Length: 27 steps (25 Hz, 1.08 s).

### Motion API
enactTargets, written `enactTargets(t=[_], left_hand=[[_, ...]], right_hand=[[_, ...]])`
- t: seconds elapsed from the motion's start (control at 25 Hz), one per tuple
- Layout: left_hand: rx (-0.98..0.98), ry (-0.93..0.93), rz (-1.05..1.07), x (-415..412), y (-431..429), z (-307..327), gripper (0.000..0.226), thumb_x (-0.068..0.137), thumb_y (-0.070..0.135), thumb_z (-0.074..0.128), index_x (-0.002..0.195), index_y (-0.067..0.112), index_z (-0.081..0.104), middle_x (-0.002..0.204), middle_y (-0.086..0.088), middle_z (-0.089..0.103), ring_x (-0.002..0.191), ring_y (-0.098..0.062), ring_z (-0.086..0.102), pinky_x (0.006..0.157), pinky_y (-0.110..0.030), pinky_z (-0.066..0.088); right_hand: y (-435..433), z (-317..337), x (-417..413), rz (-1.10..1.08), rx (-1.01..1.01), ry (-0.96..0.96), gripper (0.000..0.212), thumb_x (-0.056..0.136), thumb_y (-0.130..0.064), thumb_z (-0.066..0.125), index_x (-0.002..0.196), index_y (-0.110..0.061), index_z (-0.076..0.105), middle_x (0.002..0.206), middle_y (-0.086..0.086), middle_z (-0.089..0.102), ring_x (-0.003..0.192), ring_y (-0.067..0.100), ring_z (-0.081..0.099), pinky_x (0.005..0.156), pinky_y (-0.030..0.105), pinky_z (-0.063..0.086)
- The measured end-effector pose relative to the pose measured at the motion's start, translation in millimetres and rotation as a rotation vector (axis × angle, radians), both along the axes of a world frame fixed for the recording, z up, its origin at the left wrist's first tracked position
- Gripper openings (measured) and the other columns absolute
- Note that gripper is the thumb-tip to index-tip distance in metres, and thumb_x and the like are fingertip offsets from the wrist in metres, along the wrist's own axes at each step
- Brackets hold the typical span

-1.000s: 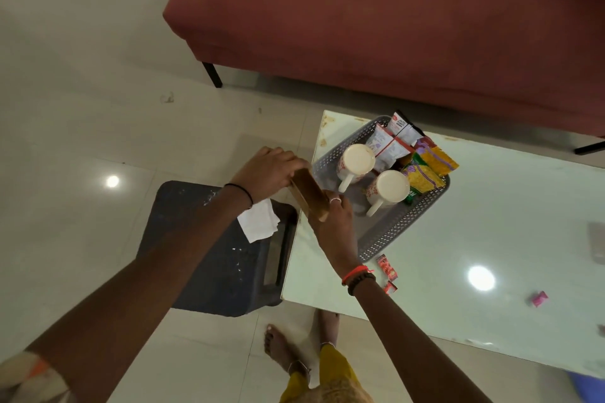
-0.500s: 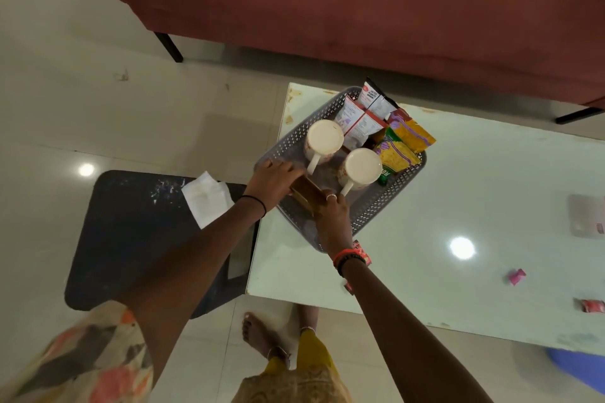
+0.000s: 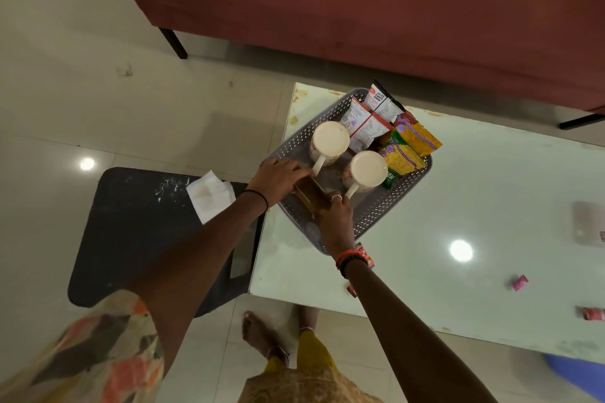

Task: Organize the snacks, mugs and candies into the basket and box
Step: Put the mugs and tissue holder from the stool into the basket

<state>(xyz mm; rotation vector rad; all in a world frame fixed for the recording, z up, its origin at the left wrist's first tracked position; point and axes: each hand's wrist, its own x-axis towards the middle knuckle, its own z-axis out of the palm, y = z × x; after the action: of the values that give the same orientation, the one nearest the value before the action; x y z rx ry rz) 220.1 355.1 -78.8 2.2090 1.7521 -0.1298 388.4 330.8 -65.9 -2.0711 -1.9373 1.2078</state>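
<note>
Both hands grip a small brown box (image 3: 311, 195) inside the near end of the grey basket (image 3: 376, 216): the left hand (image 3: 280, 175) is clamped over its far end and the right hand (image 3: 335, 219) holds its near end. Two white mugs (image 3: 329, 144) stand beside it in the basket, snack packets (image 3: 406, 149) behind them. What look like loose candies (image 3: 519, 282) lie apart on the table (image 3: 491, 206).

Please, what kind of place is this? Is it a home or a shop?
Most likely a living room in a home. A red sofa stands on a tiled floor behind a low pale table, where a grey basket holds mugs and snack packets. The person stands barefoot.
</note>
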Motion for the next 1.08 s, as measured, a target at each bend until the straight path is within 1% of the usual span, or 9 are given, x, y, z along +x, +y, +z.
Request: enactTargets(t=[0.12,0.24,0.32,0.44,0.52,0.64,0.76,0.92,1.08], left_hand=[[0.028,-0.019,0.024,2.7,-5.9,5.8,0.057,0.085,0.023,0.060,0.136,0.029,0.036,0.128,-0.004,0.056,0.118,-0.024,0.053,0.100,-0.040,0.039],[0.116,-0.137,0.208,-8.3,-17.7,22.3,0.054,0.087,0.027,0.058,0.137,0.024,0.035,0.119,-0.006,0.060,0.109,-0.024,0.058,0.093,-0.038,0.041],[0.220,-0.328,0.512,-23.3,-35.4,31.4,0.045,0.089,0.025,0.055,0.132,0.017,0.041,0.110,-0.009,0.059,0.098,-0.024,0.059,0.087,-0.038,0.044],[0.403,-0.673,1.168,-43.1,-77.1,34.5,0.030,0.089,0.012,0.052,0.118,0.004,0.051,0.105,-0.010,0.055,0.091,-0.024,0.057,0.083,-0.037,0.048],[0.398,-0.589,1.461,-53.6,-108.4,26.4,0.025,0.088,0.005,0.050,0.110,-0.004,0.055,0.109,-0.017,0.055,0.103,-0.030,0.054,0.089,-0.035,0.044],[0.172,-0.579,1.692,-58.9,-142.2,11.2,0.030,0.088,0.007,0.053,0.116,-0.004,0.053,0.124,-0.022,0.049,0.115,-0.033,0.048,0.093,-0.038,0.042],[0.017,-0.691,1.679,-63.0,-157.3,-4.4,0.035,0.087,0.013,0.060,0.112,-0.009,0.051,0.120,-0.026,0.051,0.107,-0.035,0.054,0.089,-0.037,0.044],[-0.051,-0.700,1.550,-70.2,-153.6,-15.3,0.039,0.083,0.031,0.065,0.093,-0.006,0.058,0.107,-0.025,0.057,0.089,-0.024,0.053,0.069,-0.029,0.049],[-0.094,-0.740,1.428,-85.7,-137.0,-15.1,0.031,0.082,0.022,0.065,0.061,0.009,0.048,0.068,-0.010,0.050,0.093,-0.044,0.057,0.075,-0.049,0.051]], right_hand=[[2.6,4.0,1.9,0.023,-0.035,-0.009,0.042,0.085,-0.006,0.062,0.125,-0.001,0.052,0.126,0.018,0.050,0.118,0.035,0.049,0.102,0.044,0.045],[4.7,13.3,3.3,0.063,-0.046,-0.095,0.051,0.083,-0.017,0.068,0.128,0.001,0.049,0.131,0.019,0.045,0.122,0.035,0.043,0.102,0.045,0.044],[3.9,24.9,-5.4,0.018,0.028,-0.054,0.046,0.084,-0.020,0.067,0.122,0.002,0.051,0.129,0.018,0.047,0.120,0.033,0.044,0.098,0.045,0.046],[-6.2,41.1,-32.2,-0.008,0.206,0.158,0.023,0.090,-0.016,0.059,0.111,-0.006,0.057,0.120,0.013,0.055,0.112,0.027,0.053,0.095,0.039,0.049],[-17.5,45.0,-60.5,0.060,0.189,0.261,0.015,0.093,-0.014,0.053,0.106,-0.009,0.059,0.115,0.011,0.058,0.107,0.023,0.056,0.093,0.034,0.049],[-28.9,32.8,-102.1,0.190,0.077,0.250,0.023,0.094,-0.015,0.052,0.114,-0.006,0.058,0.119,0.013,0.057,0.110,0.025,0.055,0.095,0.030,0.046],[-34.2,13.9,-137.2,0.308,-0.116,0.162,0.046,0.093,-0.021,0.055,0.134,-0.003,0.046,0.136,0.016,0.046,0.127,0.031,0.043,0.109,0.039,0.037],[-33.2,-11.3,-165.4,0.411,-0.317,0.105,0.054,0.096,-0.023,0.052,0.142,-0.002,0.032,0.142,0.020,0.041,0.132,0.036,0.040,0.110,0.042,0.036],[-26.8,-23.2,-171.6,0.415,-0.306,0.093,0.063,0.094,-0.019,0.056,0.145,0.000,0.025,0.146,0.019,0.040,0.133,0.034,0.042,0.110,0.040,0.036]])
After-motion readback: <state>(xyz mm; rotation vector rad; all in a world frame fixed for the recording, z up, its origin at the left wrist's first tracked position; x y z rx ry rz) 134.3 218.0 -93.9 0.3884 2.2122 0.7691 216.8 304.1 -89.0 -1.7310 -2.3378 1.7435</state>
